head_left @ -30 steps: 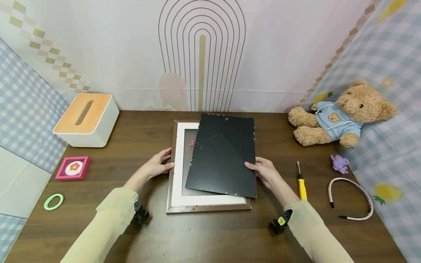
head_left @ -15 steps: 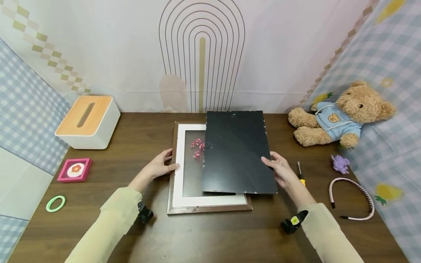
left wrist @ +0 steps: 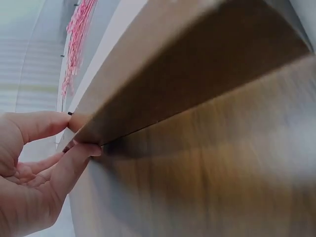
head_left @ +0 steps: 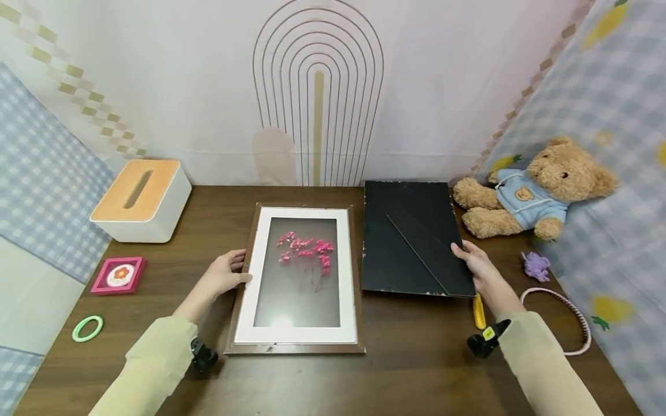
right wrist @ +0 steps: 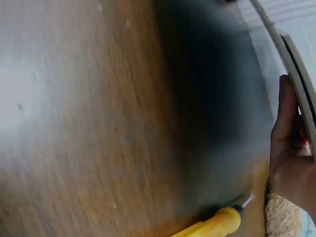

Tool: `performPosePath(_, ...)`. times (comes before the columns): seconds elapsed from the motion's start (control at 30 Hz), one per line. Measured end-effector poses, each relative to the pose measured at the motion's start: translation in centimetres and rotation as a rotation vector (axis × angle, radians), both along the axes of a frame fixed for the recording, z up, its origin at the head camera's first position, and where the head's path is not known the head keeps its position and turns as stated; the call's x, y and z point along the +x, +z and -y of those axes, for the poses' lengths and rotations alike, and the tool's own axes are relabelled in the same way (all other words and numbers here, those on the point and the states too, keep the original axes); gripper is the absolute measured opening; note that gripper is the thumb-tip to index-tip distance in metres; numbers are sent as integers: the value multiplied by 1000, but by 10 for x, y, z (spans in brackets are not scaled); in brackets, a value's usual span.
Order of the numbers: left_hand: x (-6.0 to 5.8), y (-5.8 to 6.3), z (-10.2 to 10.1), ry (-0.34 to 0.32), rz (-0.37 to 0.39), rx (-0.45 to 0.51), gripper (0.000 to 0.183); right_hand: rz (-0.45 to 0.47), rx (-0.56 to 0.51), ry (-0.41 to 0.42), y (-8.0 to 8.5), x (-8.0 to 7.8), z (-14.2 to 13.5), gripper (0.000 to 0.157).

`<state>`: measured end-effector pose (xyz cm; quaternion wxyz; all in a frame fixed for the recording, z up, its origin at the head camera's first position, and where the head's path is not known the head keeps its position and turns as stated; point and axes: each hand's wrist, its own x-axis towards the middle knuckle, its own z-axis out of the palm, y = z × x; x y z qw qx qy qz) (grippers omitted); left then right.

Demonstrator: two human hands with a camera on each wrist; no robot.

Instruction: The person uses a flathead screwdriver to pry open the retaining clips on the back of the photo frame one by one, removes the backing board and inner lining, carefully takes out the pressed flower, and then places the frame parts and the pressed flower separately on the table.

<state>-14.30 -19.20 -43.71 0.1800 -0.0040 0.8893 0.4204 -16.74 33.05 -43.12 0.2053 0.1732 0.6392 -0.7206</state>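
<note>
A brown picture frame (head_left: pixel 296 349) with a white mat and pink dried flowers (head_left: pixel 307 248) lies face-up on the table. My left hand (head_left: pixel 221 277) pinches its left edge; the left wrist view has thumb and fingers at the frame's side (left wrist: pixel 173 64). To the right, my right hand (head_left: pixel 481 268) grips the right edge of a black frame backing board (head_left: pixel 411 242), thumb on top. From the right wrist, the board's edge (right wrist: pixel 291 64) appears above the table, with fingers (right wrist: pixel 284 108) beneath it. A slanted stand shows on the board.
Beside the board's lower right corner is a yellow screwdriver (head_left: pixel 478 312), partly hidden. Further right are a teddy bear (head_left: pixel 525 196), a purple hair tie (head_left: pixel 536 267) and a headband (head_left: pixel 580 315). A tissue box (head_left: pixel 140 202), pink box (head_left: pixel 118 275) and green ring (head_left: pixel 87 328) stand left.
The backing board has moved right, off the picture frame and beside it, uncovering the flowers. Along with my left hand, the frame has shifted left and slightly nearer.
</note>
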Motion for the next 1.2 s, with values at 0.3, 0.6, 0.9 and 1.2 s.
performPosePath(0.3, 6, 1, 15, -2, 14, -32, 65, 105, 432, 123, -13, -22, -4, 68)
performPosePath(0.6, 6, 1, 13, 2, 33, -38, 66, 263, 564, 113, -17, -31, -15, 78)
performPosePath(0.9, 4, 5, 6, -4, 11, -43, 65, 273, 591, 87, -16, -34, -25, 78)
performPosePath(1.2, -1, 3, -8, -20, -14, -53, 63, 269, 570, 35, -15, -37, -24, 74)
